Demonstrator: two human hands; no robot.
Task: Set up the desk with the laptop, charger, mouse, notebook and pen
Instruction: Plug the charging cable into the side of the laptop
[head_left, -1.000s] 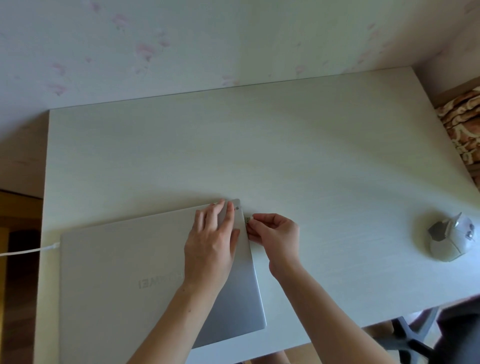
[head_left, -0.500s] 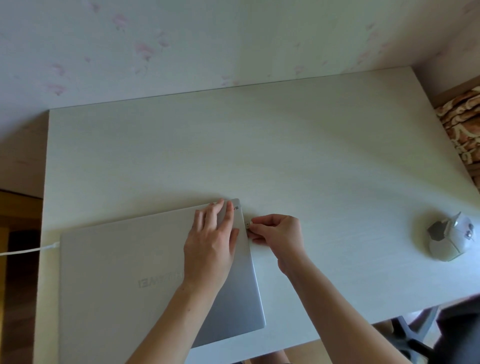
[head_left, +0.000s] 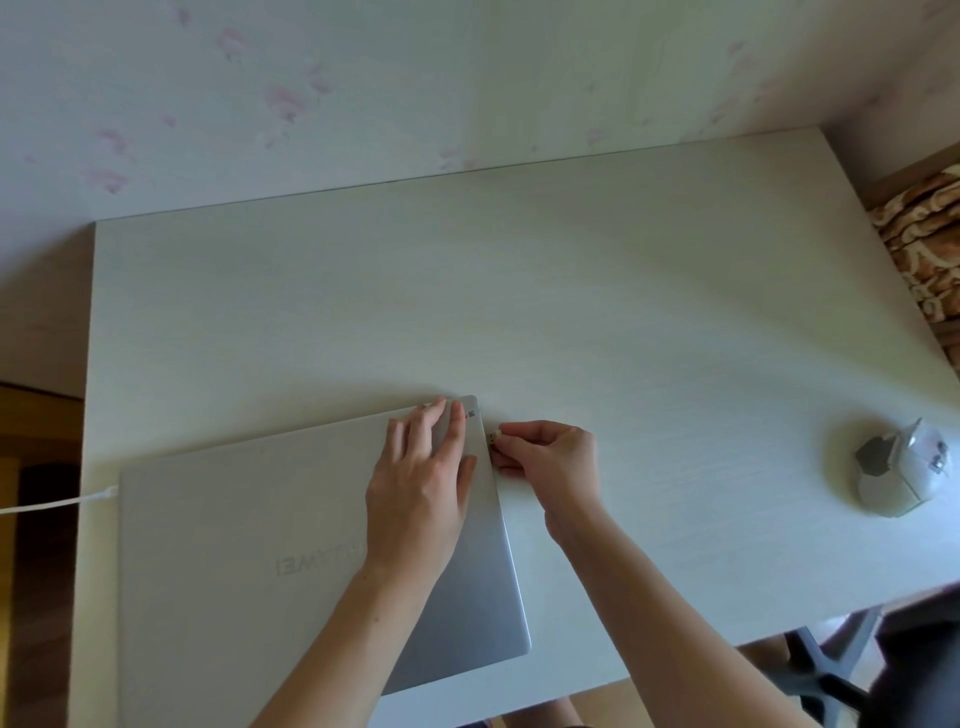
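A closed silver laptop (head_left: 249, 561) lies on the near left of the white desk (head_left: 519, 291). A white charger cable (head_left: 57, 503) meets its left edge. My left hand (head_left: 421, 483) lies flat on the lid near its far right corner, fingers spread. My right hand (head_left: 550, 460) pinches a small USB dongle (head_left: 492, 437) against the laptop's right edge. A grey angular mouse (head_left: 901, 470) rests near the desk's right edge. No notebook or pen is in view.
A wall with pale pink flowers runs behind the desk. A patterned brown fabric (head_left: 924, 234) lies beyond the right edge. A chair base (head_left: 821, 670) shows below the desk's near right edge. Wooden floor shows at the left.
My right hand has shifted slightly at the laptop's right edge, its wrist swinging to the right. My left hand and the laptop have stayed put.
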